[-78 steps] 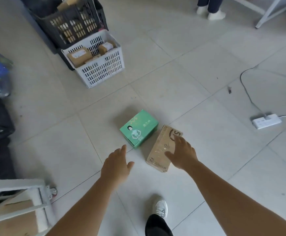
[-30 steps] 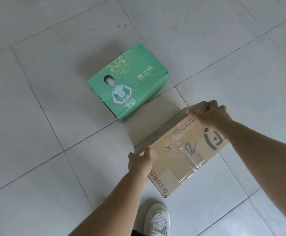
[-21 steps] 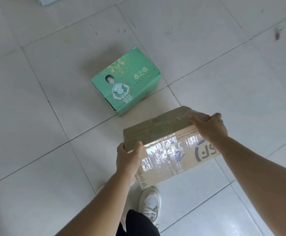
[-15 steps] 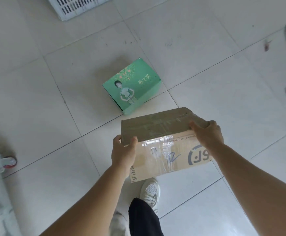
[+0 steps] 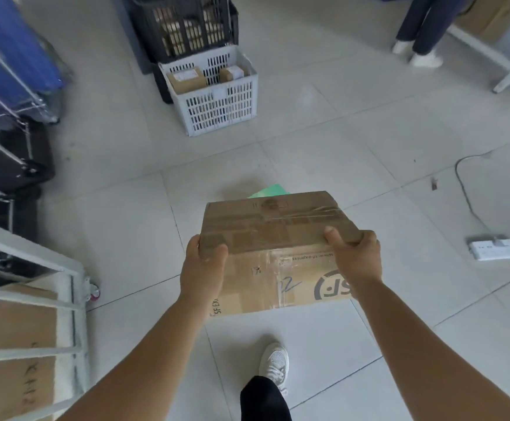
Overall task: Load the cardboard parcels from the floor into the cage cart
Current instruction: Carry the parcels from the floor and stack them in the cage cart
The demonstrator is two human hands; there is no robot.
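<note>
Now both hands, left (image 5: 202, 270) and right (image 5: 354, 259), grip the ends of the parcel (image 5: 273, 244), held off the floor, long axis crosswise, with the cart (image 5: 32, 299) low at left, nearer the left hand.

The cardboard parcel (image 5: 273, 238) is plain brown, glossy with clear tape, with a grey logo and a blue scribble on its near face. Behind it peeks a green box (image 5: 268, 191). The floor (image 5: 369, 132) is pale grey tile. One crate (image 5: 217, 98) is white lattice, another crate (image 5: 184, 28) black. The cage cart (image 5: 35, 299) has white bars over brown cartons. The shoe (image 5: 273, 364) is white.
</note>
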